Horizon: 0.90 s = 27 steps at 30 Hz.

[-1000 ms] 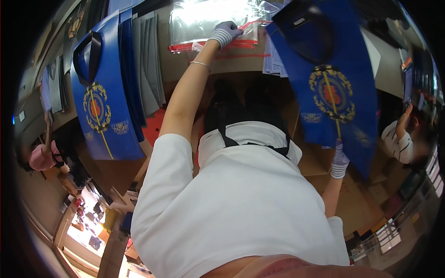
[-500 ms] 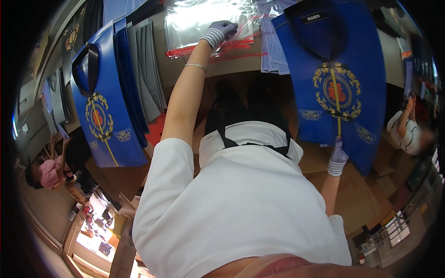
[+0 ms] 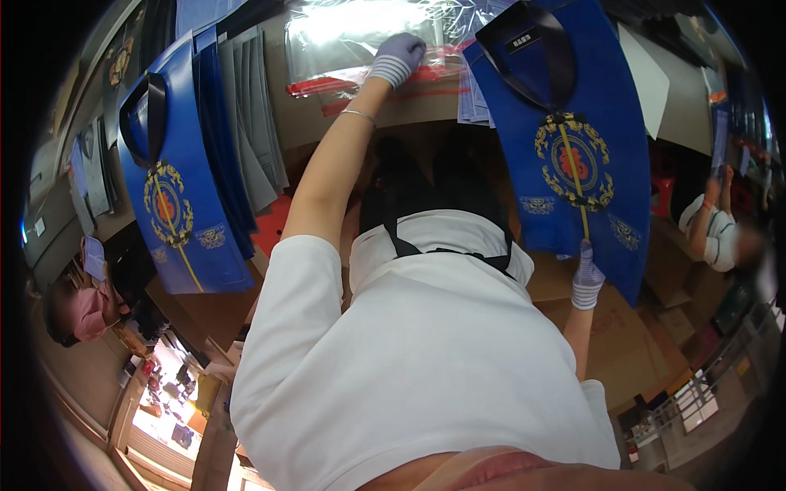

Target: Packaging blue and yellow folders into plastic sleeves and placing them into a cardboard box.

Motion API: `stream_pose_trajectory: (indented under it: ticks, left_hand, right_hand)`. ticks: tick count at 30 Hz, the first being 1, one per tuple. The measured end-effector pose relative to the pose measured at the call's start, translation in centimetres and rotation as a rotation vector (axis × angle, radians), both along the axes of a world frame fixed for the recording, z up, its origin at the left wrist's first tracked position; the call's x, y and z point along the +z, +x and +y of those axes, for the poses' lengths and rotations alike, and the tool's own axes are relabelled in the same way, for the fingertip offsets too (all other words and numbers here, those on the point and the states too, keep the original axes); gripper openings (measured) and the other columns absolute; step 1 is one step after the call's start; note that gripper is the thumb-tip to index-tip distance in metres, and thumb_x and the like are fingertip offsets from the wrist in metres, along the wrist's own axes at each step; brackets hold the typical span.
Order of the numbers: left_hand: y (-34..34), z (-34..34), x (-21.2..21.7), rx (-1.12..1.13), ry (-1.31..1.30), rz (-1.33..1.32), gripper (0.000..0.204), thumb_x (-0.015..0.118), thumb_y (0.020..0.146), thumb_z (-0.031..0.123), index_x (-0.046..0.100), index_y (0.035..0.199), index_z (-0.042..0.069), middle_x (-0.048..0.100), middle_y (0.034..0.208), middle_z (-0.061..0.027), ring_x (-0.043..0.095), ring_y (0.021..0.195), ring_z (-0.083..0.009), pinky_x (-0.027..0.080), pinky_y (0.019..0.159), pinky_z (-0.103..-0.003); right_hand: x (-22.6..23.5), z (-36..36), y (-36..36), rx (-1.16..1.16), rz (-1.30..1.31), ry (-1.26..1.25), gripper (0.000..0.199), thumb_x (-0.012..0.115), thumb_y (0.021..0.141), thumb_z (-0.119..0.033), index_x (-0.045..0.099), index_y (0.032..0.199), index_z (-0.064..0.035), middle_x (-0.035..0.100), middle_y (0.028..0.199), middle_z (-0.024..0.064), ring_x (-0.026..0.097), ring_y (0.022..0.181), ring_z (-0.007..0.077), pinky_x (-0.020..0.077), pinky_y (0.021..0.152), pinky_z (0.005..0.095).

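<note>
Lying at the top centre of the frame, the clear bag (image 3: pixel 360 37) is a glossy plastic sleeve with a red strip along its near edge, spread flat on the brown tabletop (image 3: pixel 426 106). It looks very light, limp and slick, so it would likely slide or crumple if pushed (a pinch at the red-strip edge, where the film seems stiffer, should hold better than the shiny middle). The left hand (image 3: pixel 397 57), in a grey knit glove with a striped cuff, rests on that edge with its fingers curled down onto the film; whether they pinch it or only press it I cannot tell.

To the right, the blue garment (image 3: pixel 573 147) with a black collar and gold-and-red emblem hangs from upper right toward mid-right. It is soft cloth, light, and will drape and fold wherever it is taken. The right hand (image 3: pixel 586 278), gloved alike, is closed on its lower hem, a fair place to steady it, though the collar would carry it more evenly.

Further out, a second blue garment (image 3: pixel 176 196) hangs at the left, with grey sheets (image 3: pixel 250 131) beside it. Another person (image 3: pixel 716 229) works at the right edge, and one more (image 3: pixel 78 299) at the lower left.
</note>
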<state>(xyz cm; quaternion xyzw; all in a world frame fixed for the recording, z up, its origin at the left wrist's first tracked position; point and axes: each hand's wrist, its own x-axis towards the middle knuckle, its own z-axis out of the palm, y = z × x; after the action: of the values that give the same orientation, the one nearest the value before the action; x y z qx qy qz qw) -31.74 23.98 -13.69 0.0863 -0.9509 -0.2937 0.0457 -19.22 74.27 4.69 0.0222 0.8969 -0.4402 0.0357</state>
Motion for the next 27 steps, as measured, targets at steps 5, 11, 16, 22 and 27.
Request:
stream_pose_trajectory:
  ticks: [5,11,16,22,27]
  left_hand:
    - [-0.9,-1.4,-0.5,0.204,0.393,-0.169,0.028,0.055,0.076,0.034,0.066,0.085,0.01,0.064,0.078,-0.0127,0.061,0.074,-0.0284,0.048,0.071,-0.035]
    - [-1.9,-2.2,0.6,0.263,0.117,-0.195,0.029,0.055,0.076,0.035,0.067,0.08,0.009,0.064,0.073,-0.011,0.06,0.068,-0.0256,0.047,0.069,-0.032]
    - [-1.6,-4.2,10.3,0.672,0.512,0.529,0.008,0.056,0.077,0.008,0.061,0.076,0.001,0.06,0.066,-0.0094,0.054,0.06,-0.0155,0.045,0.059,-0.027]
    - [2.2,-3.5,14.6,0.541,0.21,0.412,0.016,0.06,0.072,0.017,0.059,0.079,0.002,0.057,0.065,-0.01,0.056,0.061,-0.0202,0.045,0.061,-0.031]
    - [3.1,-3.3,9.8,0.562,0.23,0.262,0.027,0.066,0.069,0.031,0.061,0.072,0.005,0.062,0.071,-0.0106,0.06,0.068,-0.0256,0.047,0.068,-0.035]
  right_hand:
    - [3.5,-5.3,-0.7,0.103,-0.006,-0.035,0.027,0.06,0.083,-0.011,0.055,0.103,0.0059,0.061,0.094,0.0119,0.057,0.074,0.0182,0.0474,0.071,0.029]
    - [1.5,-11.6,-1.5,0.369,-0.022,0.089,0.03,0.056,0.084,-0.009,0.054,0.114,-0.0037,0.064,0.091,0.0145,0.063,0.071,0.0223,0.0502,0.064,0.0281]
    - [0.1,-11.1,-2.3,0.366,-0.146,0.081,0.036,0.054,0.084,-0.009,0.051,0.12,-0.0072,0.065,0.09,0.0133,0.064,0.073,0.021,0.0493,0.064,0.0272]
    - [1.1,-5.5,-8.4,0.14,-0.05,-0.325,0.022,0.056,0.081,-0.009,0.057,0.1,0.0025,0.058,0.09,0.0059,0.054,0.076,0.0127,0.0452,0.069,0.0267]
    - [4.1,4.9,-13.1,0.003,-0.532,-0.538,0.026,0.06,0.074,-0.012,0.057,0.095,0.0029,0.058,0.088,0.0076,0.056,0.075,0.0149,0.0468,0.065,0.0276]
